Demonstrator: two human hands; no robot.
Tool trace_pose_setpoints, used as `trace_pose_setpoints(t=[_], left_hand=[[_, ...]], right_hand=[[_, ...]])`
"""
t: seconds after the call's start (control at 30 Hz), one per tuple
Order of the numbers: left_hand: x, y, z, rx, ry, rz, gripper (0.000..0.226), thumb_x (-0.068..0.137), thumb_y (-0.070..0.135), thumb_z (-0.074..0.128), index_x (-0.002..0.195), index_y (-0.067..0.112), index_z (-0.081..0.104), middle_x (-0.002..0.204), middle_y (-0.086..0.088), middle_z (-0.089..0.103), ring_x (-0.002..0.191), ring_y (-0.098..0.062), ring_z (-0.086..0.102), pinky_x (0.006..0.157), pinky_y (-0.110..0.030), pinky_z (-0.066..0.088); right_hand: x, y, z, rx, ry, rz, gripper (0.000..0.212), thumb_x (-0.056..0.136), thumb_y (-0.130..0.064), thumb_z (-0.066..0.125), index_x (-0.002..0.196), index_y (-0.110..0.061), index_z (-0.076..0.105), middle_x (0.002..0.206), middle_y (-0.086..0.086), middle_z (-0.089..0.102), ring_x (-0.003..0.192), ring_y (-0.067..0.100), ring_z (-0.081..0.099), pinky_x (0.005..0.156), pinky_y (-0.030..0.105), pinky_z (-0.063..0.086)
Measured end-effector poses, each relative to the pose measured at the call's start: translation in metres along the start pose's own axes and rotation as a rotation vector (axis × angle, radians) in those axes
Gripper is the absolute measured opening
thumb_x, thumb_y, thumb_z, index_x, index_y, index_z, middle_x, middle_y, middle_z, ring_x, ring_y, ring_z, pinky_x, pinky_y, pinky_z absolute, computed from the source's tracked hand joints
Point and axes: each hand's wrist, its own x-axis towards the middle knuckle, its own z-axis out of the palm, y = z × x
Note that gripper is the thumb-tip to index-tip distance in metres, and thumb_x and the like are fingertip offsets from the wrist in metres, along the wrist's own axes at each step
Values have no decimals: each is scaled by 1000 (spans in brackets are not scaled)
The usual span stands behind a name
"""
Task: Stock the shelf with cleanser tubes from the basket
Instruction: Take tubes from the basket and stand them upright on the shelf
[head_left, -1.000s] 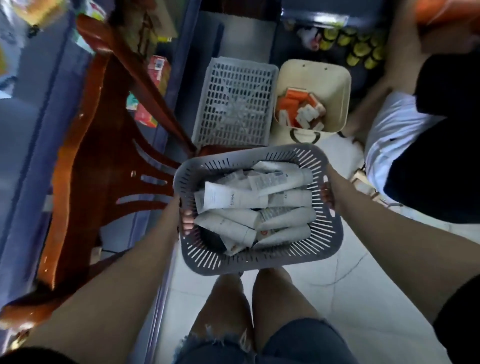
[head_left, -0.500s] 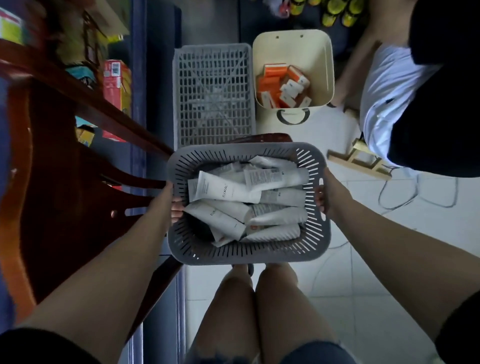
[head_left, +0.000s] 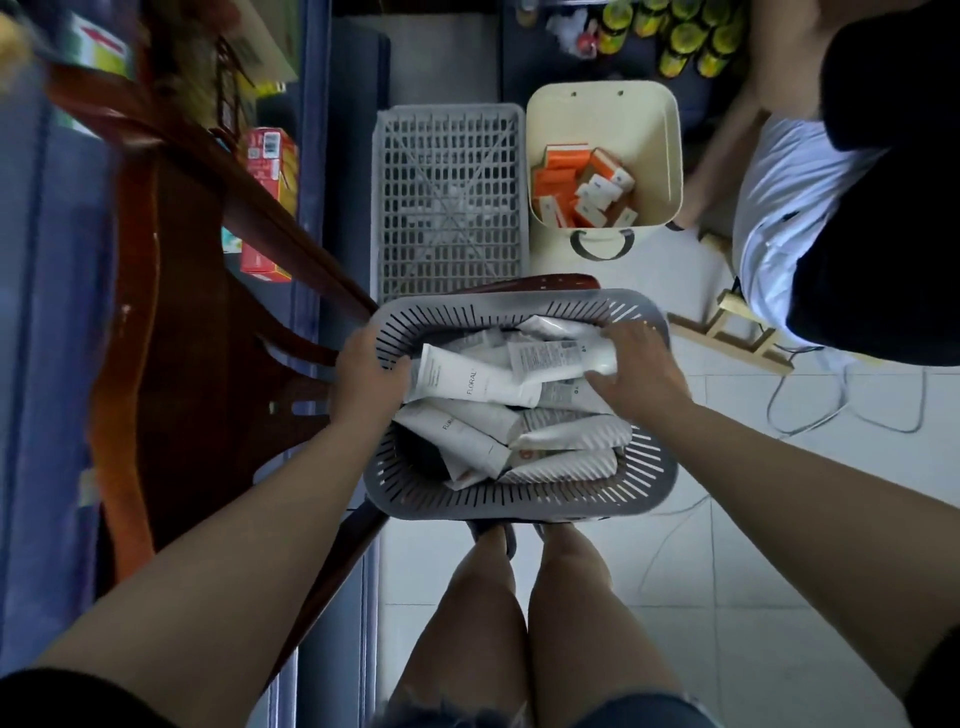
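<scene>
A grey slatted basket (head_left: 519, 499) is sitting at the centre of the view, just above the person's bare knees, and it is holding a loose heap of white cleanser tubes (head_left: 566, 434). The left hand (head_left: 371, 371) is gripping the basket's rim at nine o'clock, its fingers curled over the edge with the thumb inside, beside the crimped end of a tube marked FLORAL (head_left: 472, 376). The right hand (head_left: 641, 364) is reaching into the basket at about two o'clock, its fingers clamping around the cap end of the top tube (head_left: 561, 356), which is lying printed side up across the FLORAL tube. At twelve o'clock from the basket, a grey lattice crate (head_left: 449, 200) is sitting on the floor, and just beside it, toward one o'clock, a cream bin (head_left: 602, 109) is holding orange and white boxes (head_left: 582, 189). Yellow-capped bottles (head_left: 680, 36) are standing in rows beyond the bin. A brown plastic chair (head_left: 171, 322) is filling the area from nine to eleven o'clock, with red boxes (head_left: 267, 161) on the blue shelf (head_left: 47, 312) behind it. Another person in a white and black top (head_left: 810, 218) is crouching at two o'clock, near a small wooden stool (head_left: 732, 332) on the tiled floor (head_left: 753, 597).
</scene>
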Motion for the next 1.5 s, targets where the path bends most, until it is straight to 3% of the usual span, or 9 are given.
trace_pose_setpoints(t=[0.2, 0.47, 0.7, 0.83, 1.07, 1.17, 1.2, 1.3, 1.5], left_hand=[[19, -20, 38, 264, -393, 59, 57, 87, 19, 58, 140, 11, 37, 140, -10, 43, 127, -27, 42, 103, -39, 38], [53, -38, 85, 174, -316, -141, 38, 87, 13, 58, 121, 1, 45, 125, -15, 53, 114, -31, 52, 83, -30, 39], [56, -34, 89, -137, -200, -143, 16, 86, 15, 64, 96, 11, 52, 89, -4, 55, 87, -19, 52, 66, -27, 39], [49, -22, 79, -325, -255, -163, 14, 87, 11, 63, 97, 12, 55, 97, -6, 59, 90, -21, 58, 65, -35, 55], [30, 16, 49, -170, -190, 99, 20, 87, 15, 62, 104, 4, 63, 94, -5, 62, 86, -16, 55, 61, -19, 42], [18, 33, 18, -203, -150, 142, 20, 87, 15, 63, 103, 4, 66, 92, -5, 63, 85, -15, 56, 70, -24, 42], [16, 37, 9, -209, -151, 161, 19, 87, 15, 63, 102, 4, 67, 90, -6, 64, 84, -15, 56, 71, -26, 42], [-3, 57, -28, -222, -129, 218, 17, 85, 12, 65, 97, 1, 69, 84, -7, 63, 78, -14, 56, 70, -27, 41], [-72, 104, -112, -333, 65, 285, 6, 84, 12, 67, 84, 6, 70, 70, -3, 60, 51, 10, 51, 54, -6, 36]], right_hand=[[19, -13, 41, -309, -240, -144, 49, 86, -23, 58, 131, -13, 42, 131, 9, 47, 115, 29, 49, 91, 40, 42], [65, -17, 90, -431, -192, -219, 58, 83, -10, 58, 137, -14, 36, 147, 11, 32, 133, 31, 34, 106, 42, 32], [80, -18, 91, -474, -145, -253, 48, 85, -14, 55, 132, -16, 43, 141, 8, 43, 126, 26, 43, 97, 37, 39], [81, -24, 72, -324, -172, -210, 34, 94, -24, 47, 128, -17, 48, 125, 7, 59, 116, 25, 54, 88, 35, 45], [60, -36, 17, 165, -178, -97, 37, 92, -22, 55, 126, -9, 53, 124, 12, 60, 112, 28, 56, 87, 28, 42], [46, -47, -13, 439, -165, -38, 30, 88, -16, 60, 115, -3, 60, 106, 13, 65, 88, 22, 60, 73, 17, 46], [43, -50, -19, 503, -173, -29, 29, 87, -16, 62, 114, -4, 61, 107, 13, 65, 90, 21, 61, 78, 20, 48], [22, -67, -51, 651, -200, -63, 32, 87, -13, 62, 118, -5, 60, 116, 10, 63, 106, 21, 58, 93, 31, 45], [-38, -116, -132, 787, -239, -287, 24, 89, -10, 60, 112, -14, 61, 106, -4, 63, 95, 11, 60, 82, 26, 47]])
